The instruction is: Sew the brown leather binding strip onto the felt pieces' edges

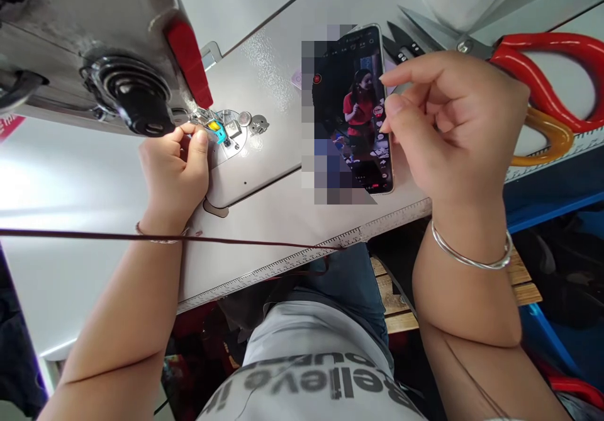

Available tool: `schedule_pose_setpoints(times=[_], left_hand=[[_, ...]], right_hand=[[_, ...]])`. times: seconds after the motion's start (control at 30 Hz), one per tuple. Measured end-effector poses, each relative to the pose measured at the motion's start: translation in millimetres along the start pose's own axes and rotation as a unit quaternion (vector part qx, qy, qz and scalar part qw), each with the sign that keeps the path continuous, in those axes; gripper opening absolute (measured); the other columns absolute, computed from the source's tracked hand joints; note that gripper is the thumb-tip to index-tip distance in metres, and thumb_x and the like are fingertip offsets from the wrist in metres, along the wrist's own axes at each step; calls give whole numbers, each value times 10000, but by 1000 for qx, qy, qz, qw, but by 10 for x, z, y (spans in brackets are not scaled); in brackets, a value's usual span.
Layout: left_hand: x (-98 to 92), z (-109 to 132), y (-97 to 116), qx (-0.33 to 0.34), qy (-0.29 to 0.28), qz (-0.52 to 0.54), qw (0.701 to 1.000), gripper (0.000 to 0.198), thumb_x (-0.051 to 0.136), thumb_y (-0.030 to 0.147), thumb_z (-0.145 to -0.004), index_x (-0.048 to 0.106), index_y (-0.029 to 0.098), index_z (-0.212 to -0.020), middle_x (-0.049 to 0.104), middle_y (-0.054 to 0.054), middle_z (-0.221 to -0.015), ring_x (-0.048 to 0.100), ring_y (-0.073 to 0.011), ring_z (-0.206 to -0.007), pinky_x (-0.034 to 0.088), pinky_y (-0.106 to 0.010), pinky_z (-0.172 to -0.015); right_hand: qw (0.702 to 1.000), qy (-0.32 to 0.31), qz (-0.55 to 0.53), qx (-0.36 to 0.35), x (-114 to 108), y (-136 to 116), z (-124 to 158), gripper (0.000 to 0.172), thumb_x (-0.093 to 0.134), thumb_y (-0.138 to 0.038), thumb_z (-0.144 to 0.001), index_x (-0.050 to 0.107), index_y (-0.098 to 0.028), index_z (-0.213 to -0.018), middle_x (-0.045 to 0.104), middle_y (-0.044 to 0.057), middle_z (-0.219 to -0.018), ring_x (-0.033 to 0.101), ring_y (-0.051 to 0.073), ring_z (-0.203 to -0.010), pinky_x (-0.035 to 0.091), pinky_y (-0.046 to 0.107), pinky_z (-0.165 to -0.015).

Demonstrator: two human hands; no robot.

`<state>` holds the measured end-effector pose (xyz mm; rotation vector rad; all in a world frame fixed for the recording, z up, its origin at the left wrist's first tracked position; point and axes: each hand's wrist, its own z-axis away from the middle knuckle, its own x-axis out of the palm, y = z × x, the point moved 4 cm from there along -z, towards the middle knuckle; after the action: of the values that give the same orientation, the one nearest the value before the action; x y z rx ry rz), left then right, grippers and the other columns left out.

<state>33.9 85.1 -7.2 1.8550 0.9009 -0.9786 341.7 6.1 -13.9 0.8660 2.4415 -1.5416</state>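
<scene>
My left hand (177,163) is at the needle area of a sewing machine (94,50), its fingers pinched together beside the presser foot. What they pinch, if anything, is too small to make out. A blue and yellow piece (218,131) sits by the foot, right at my fingertips. Round the needle plate (231,138) are small metal parts, one a round silver bobbin-like disc (259,124). My right hand (453,119) hovers at the right edge of a smartphone (363,112) with a lit screen, thumb and forefinger apart and nothing between them. Part of the phone is blurred out.
Large scissors with red handles (542,43), an orange-yellow handle (547,138) and dark-bladed snips (401,37) lie beyond my right hand. A ruler strip (283,267) runs along the table's front edge. A dark cord (236,241) crosses the view above my left wrist.
</scene>
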Motion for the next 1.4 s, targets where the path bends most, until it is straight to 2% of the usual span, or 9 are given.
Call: schedule_pose_setpoints(times=[0.53, 0.87, 1.07, 1.4], left_hand=[[-1, -6, 20, -5, 1, 4, 1000, 149, 544, 228, -850, 629, 167, -744, 418, 45, -546, 357, -85, -527, 271, -252, -562], [-13, -5, 18, -6, -5, 1, 1000, 150, 544, 210, -867, 612, 165, -742, 417, 43, -552, 358, -85, -536, 270, -252, -572], [3, -8, 37, 3, -2, 3, 1000, 146, 540, 205, -853, 624, 169, -739, 419, 45, -538, 362, -83, -514, 265, -250, -552], [10, -1, 6, 10, -1, 18, 1000, 122, 549, 199, -850, 647, 163, -787, 475, 39, -572, 407, -81, -534, 305, -247, -569]], right_hand=[[999, 6, -5, 34, 13, -2, 15, 169, 593, -266, -888, 721, -256, -998, 631, -14, -711, 616, 126, -640, 477, 282, -579], [1000, 19, -13, 9, 23, 25, 18, 206, 592, -261, -886, 724, -152, -1000, 602, -3, -671, 626, 128, -635, 480, 277, -567], [1000, 17, -8, 7, 23, 30, 27, 195, 591, -265, -887, 718, -191, -1015, 572, -24, -666, 632, 124, -658, 464, 264, -567], [1000, 9, -16, 9, 16, 12, 23, 200, 590, -278, -898, 720, -186, -1019, 580, -12, -671, 617, 124, -643, 463, 280, -556]])
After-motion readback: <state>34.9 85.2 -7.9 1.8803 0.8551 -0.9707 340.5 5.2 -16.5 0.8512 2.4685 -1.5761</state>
